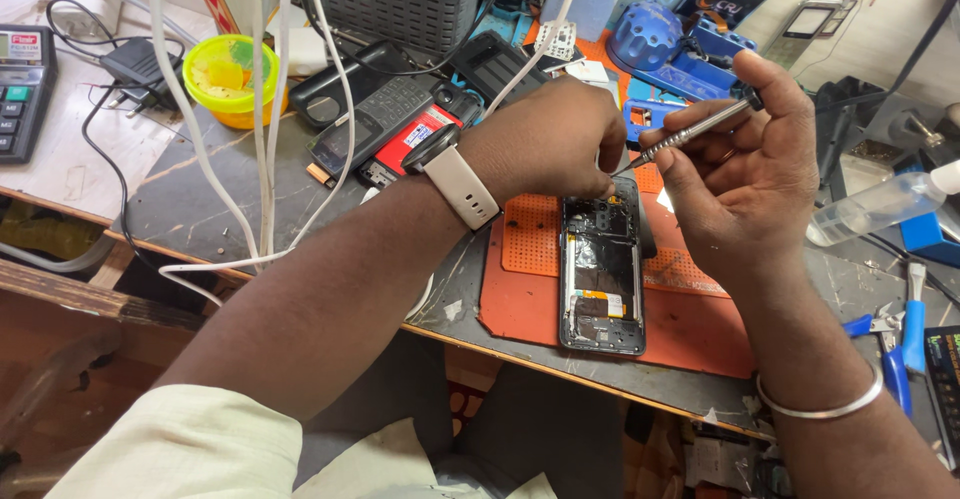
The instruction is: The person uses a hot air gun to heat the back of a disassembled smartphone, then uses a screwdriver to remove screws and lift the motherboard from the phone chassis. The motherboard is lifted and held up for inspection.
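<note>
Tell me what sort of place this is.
Likely a phone repair bench: an opened black smartphone lies on an orange silicone work mat, the right hand holds a slim metal screwdriver, and blue-handled pliers lie nearby.

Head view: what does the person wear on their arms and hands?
Both hands are bare, no gloves. The left wrist carries a watch with a dark round face and a cream strap. The right wrist has a thin silver bangle. A pale cream sleeve is pushed up the left arm.
</note>
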